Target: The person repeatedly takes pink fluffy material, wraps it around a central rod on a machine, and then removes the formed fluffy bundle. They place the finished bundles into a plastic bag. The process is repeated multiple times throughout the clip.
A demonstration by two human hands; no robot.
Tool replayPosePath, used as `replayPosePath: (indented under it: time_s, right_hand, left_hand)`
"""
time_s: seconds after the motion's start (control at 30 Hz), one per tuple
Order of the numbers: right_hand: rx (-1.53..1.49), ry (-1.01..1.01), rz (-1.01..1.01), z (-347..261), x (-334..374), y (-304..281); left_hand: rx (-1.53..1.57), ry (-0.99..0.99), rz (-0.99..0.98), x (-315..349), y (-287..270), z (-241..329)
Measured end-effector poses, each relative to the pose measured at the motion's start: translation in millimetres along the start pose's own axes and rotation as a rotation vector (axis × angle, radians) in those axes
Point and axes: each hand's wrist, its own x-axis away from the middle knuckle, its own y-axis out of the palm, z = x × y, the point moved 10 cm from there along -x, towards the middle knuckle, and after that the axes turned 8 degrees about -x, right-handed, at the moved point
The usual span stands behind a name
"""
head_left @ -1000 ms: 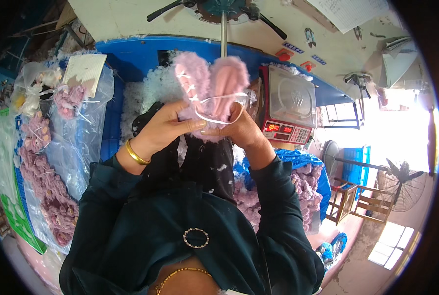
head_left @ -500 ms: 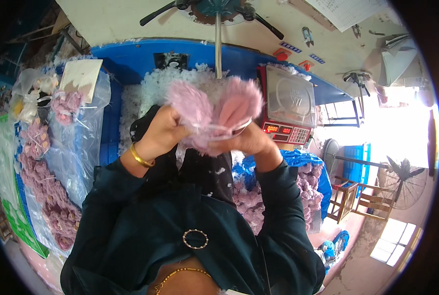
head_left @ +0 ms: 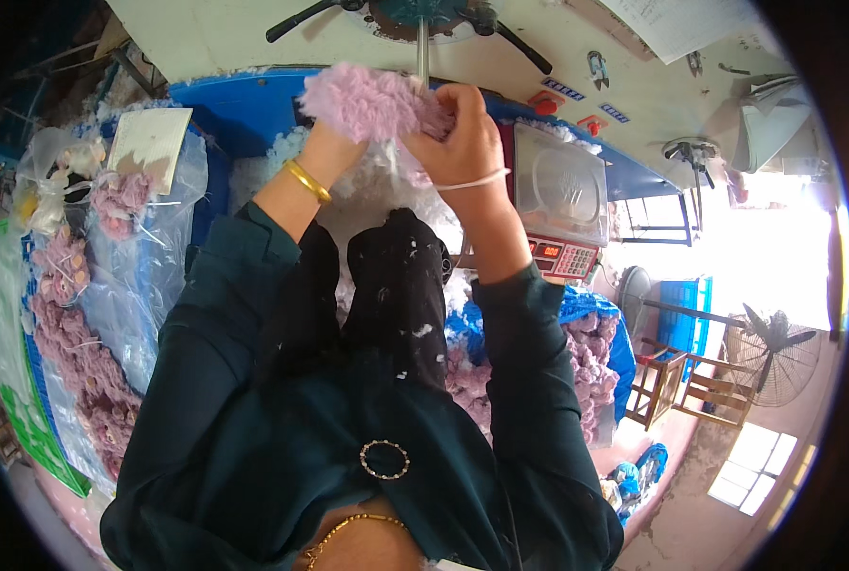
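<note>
A fluffy pink plush toy (head_left: 362,103) is up at the lower end of a thin metal tube (head_left: 423,52). My left hand (head_left: 334,154) grips it from below on the left, with most of its fingers hidden by the fur. On the other side, my right hand (head_left: 462,143) has its thumb and curled fingers closed on the toy beside the tube. The tube's tip is hidden there, so I cannot tell how far it reaches inside. A white band (head_left: 474,180) circles my right wrist, and a gold bangle (head_left: 307,181) my left.
White stuffing (head_left: 372,205) lies below my hands. A red scale (head_left: 562,257) with a clear tray stands to the right. More pink plush pieces lie on plastic at left (head_left: 87,366) and in a blue bag (head_left: 619,366) at right. Black handles (head_left: 505,43) flank the tube's mount.
Both hands have carried the plush toy forward and up to the metal tube. Its two ear-like flaps, upright before, no longer show. The white band now sits around my right wrist.
</note>
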Motion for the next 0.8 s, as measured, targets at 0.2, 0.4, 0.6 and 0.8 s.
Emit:
replayPosePath:
  time_s: [0.2,0.4,0.6,0.8]
  right_hand:
    - [0.476,0.12,0.082,36.3,-62.2,4.5]
    - [0.362,-0.052,0.207,49.1,-49.2,2.4]
    - [-0.048,0.056,0.234,20.9,-9.5,-13.9]
    - [-0.175,0.004,0.059,3.3,-1.8,-9.8]
  left_hand:
    - [0.98,-0.914,-0.254,10.8,41.5,-23.4]
    - [1.083,-0.903,-0.304,16.5,39.1,-20.1]
    - [0.899,-0.76,-0.476,52.2,33.5,-4.8]
    - [-0.037,-0.145,-0.205,16.4,-1.3,50.9]
